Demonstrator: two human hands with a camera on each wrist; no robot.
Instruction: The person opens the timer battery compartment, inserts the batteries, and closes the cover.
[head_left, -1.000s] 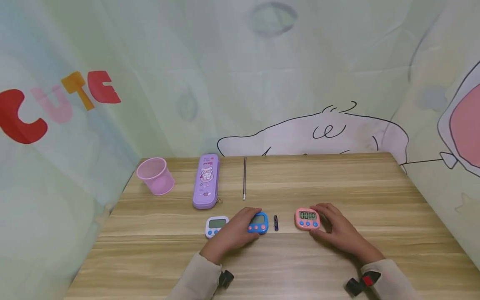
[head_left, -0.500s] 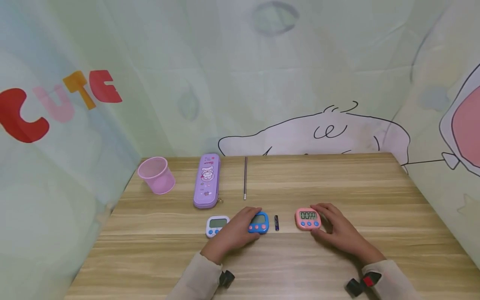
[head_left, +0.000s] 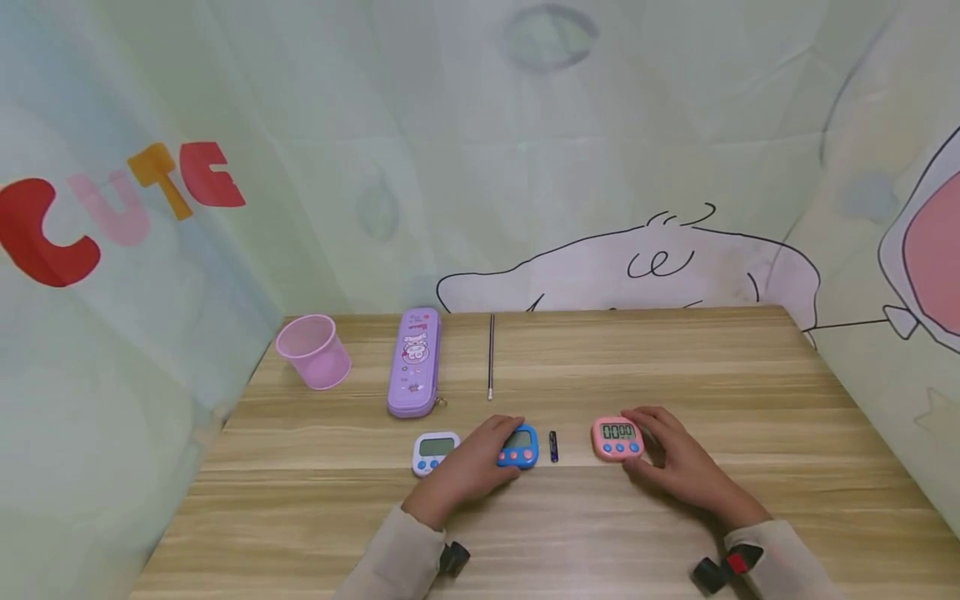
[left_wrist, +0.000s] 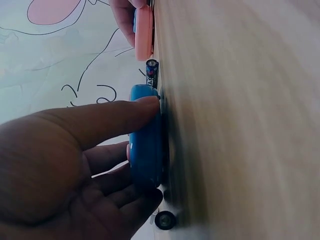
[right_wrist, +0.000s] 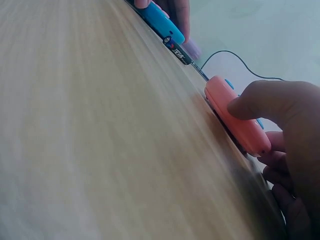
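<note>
My left hand (head_left: pixel 472 458) holds a blue digital timer (head_left: pixel 525 448) by its near and far edges, thumb on the near one. The timer stays on the table. A white timer (head_left: pixel 436 446) lies just left, partly covered by that hand. To the right, my right hand (head_left: pixel 678 458) grips a pink timer (head_left: pixel 617 439) between thumb and fingers; its display reads 00:00. Between the blue and pink timers lies a small dark battery (head_left: pixel 553 447), touched by neither hand. In the left wrist view, a round battery-like end (left_wrist: pixel 165 220) shows below the left fingertips.
Toward the back of the wooden table (head_left: pixel 712 358) lie a purple pencil case (head_left: pixel 414 362) and a dark pencil (head_left: pixel 491 358). A pink cup (head_left: pixel 315 352) stands at the back left. Printed curtains (head_left: pixel 360 125) hang behind and beside the table.
</note>
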